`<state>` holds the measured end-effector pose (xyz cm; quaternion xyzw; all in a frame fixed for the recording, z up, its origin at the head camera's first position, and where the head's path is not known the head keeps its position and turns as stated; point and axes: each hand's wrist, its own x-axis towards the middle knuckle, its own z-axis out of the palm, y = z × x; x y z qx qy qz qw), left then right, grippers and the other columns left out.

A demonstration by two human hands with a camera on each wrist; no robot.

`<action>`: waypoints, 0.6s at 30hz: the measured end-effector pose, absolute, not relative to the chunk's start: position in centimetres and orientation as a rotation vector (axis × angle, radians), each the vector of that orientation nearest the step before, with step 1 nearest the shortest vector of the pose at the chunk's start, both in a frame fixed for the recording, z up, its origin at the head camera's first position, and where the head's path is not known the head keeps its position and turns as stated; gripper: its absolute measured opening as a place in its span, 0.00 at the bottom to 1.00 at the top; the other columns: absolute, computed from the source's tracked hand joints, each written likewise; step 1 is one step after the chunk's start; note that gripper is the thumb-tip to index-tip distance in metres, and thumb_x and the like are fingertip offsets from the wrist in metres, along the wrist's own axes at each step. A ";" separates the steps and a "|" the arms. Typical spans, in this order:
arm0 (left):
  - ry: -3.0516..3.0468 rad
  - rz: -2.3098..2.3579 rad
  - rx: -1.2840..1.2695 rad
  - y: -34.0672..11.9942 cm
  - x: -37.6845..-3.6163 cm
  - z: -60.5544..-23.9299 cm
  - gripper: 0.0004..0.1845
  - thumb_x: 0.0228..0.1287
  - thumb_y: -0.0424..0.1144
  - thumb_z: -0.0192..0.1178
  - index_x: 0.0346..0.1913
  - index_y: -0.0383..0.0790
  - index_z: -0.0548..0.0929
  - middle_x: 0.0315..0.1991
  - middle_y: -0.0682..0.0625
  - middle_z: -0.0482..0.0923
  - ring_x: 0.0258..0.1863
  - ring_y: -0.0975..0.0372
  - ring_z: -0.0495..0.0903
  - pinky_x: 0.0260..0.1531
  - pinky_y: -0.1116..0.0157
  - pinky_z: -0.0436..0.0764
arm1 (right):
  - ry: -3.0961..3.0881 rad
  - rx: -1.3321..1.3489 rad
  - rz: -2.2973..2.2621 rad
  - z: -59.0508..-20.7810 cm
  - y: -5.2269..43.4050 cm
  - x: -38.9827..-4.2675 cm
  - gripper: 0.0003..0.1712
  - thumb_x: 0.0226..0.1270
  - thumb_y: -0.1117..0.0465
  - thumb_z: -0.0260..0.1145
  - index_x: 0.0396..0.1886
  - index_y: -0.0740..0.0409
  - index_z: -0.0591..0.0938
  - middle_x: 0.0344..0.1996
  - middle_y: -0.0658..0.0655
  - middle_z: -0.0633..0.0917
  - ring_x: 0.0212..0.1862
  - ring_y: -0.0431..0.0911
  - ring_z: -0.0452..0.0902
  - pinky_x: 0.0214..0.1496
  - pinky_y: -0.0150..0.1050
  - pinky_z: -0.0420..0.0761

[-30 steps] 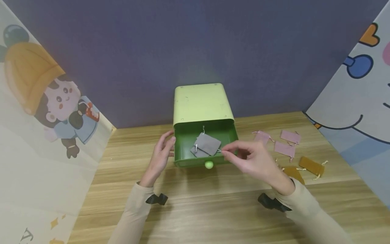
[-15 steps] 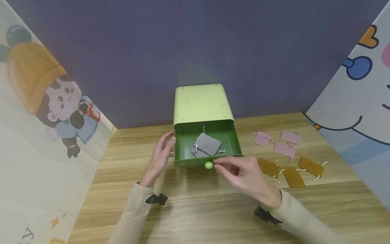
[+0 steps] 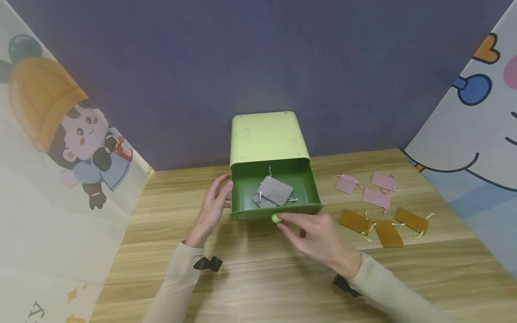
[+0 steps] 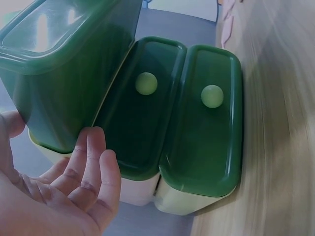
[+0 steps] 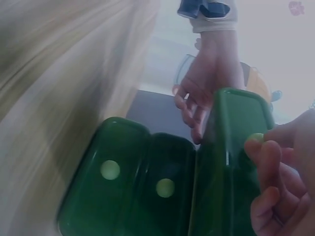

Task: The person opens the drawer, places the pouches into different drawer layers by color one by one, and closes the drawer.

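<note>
A pale green cabinet (image 3: 267,139) stands against the back wall, its dark green top drawer (image 3: 244,190) pulled out. Grey drawstring pouches (image 3: 276,190) lie overlapping in that drawer. My right hand (image 3: 317,235) pinches the drawer's round light green knob (image 3: 276,218) between thumb and forefinger; in the right wrist view the fingers cover much of the knob (image 5: 256,137). On the other side, my left hand (image 3: 212,204) rests its relaxed fingers against the left side of the drawer and cabinet. The left wrist view shows these fingertips (image 4: 93,135) at the drawer's side wall.
Two lower drawers with knobs (image 4: 146,83) sit closed below the top one. To the right on the wooden table (image 3: 258,282) lie several pouches: pink ones (image 3: 346,184) farther back, mustard-brown ones (image 3: 389,234) nearer. Printed panels (image 3: 476,148) flank the table.
My right hand has let go of the grey pouch's cord, moved down and left to the drawer front, and taken hold of the knob. My left hand stays put.
</note>
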<state>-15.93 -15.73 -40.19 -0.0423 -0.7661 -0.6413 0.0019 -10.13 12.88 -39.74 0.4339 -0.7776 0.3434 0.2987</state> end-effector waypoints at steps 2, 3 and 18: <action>-2.403 -2.015 -0.133 -15.7 -15.9 -40.2 0.29 0.86 0.52 0.49 0.81 0.45 0.66 0.58 0.33 0.82 0.44 0.60 0.82 0.50 0.57 0.86 | -2.051 1.140 0.898 -40.0 12.7 -10.2 0.10 0.69 0.63 0.74 0.47 0.62 0.91 0.36 0.57 0.95 0.14 0.30 0.72 0.21 0.12 0.66; -2.400 -2.018 -0.131 -15.7 -15.9 -40.2 0.29 0.86 0.52 0.49 0.81 0.45 0.66 0.58 0.32 0.82 0.44 0.60 0.82 0.50 0.57 0.86 | -2.046 1.133 0.892 -40.1 12.7 -10.3 0.10 0.71 0.61 0.73 0.47 0.62 0.91 0.35 0.57 0.95 0.14 0.30 0.72 0.21 0.12 0.65; -2.421 -2.035 -0.094 -15.7 -15.9 -39.6 0.30 0.85 0.52 0.49 0.81 0.44 0.66 0.57 0.34 0.81 0.45 0.57 0.80 0.52 0.54 0.86 | -1.948 1.123 0.884 -40.7 12.2 -10.8 0.11 0.75 0.60 0.70 0.45 0.63 0.91 0.32 0.58 0.94 0.13 0.29 0.72 0.20 0.11 0.64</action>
